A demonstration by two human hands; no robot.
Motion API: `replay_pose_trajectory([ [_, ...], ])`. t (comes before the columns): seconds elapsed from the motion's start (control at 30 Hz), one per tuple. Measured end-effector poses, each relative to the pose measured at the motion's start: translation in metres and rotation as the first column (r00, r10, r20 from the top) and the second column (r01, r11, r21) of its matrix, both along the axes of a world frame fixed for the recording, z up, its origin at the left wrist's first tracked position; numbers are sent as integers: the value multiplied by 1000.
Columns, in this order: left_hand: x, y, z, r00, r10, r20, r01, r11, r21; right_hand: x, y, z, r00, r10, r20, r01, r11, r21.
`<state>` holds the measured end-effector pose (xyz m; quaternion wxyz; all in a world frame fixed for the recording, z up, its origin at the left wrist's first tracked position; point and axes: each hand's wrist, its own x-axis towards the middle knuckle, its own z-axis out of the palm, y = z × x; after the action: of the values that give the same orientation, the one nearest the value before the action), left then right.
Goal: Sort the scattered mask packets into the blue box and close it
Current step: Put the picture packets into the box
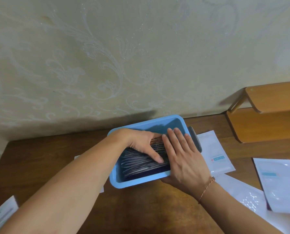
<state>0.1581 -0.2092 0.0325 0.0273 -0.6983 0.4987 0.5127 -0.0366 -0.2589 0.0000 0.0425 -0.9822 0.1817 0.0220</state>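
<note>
- white packet [0,215] sits at the table's [140,208] far left edge, kinda blurry
- left hand [140,142] reaches into the blue box [117,179], thumb pressing on the dark packets [140,164] standing in a row; its other fingers are hidden
- right hand [183,157] lies flat, fingers straight, over the packets and box rim
- more white packets [215,152] lie loose right of the box

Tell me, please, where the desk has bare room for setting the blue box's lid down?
Bare wood lies left of the blue box, toward the wall, and in front between both forearms. Right of the box is crowded with white mask packets. A wooden shelf fills the far right corner.
</note>
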Motion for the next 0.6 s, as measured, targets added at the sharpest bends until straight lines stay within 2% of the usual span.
replay_pose_trajectory([
  [0.17, -3, 3, 12, 998, 10, 57, -9, 1000, -22, -4, 4, 2, 998, -19, 56, 18, 1000, 18],
  [0.43, 1, 39, 27, 986, 75, 150, -50, 985, -163, -6, 7, 3, 999, 5, 35, -5, 1000, 6],
  [0.6, -5, 59, 32, 975, 70, 211, -20, 973, -231, -2, 8, 1, 999, -2, 34, 1, 1000, 3],
])
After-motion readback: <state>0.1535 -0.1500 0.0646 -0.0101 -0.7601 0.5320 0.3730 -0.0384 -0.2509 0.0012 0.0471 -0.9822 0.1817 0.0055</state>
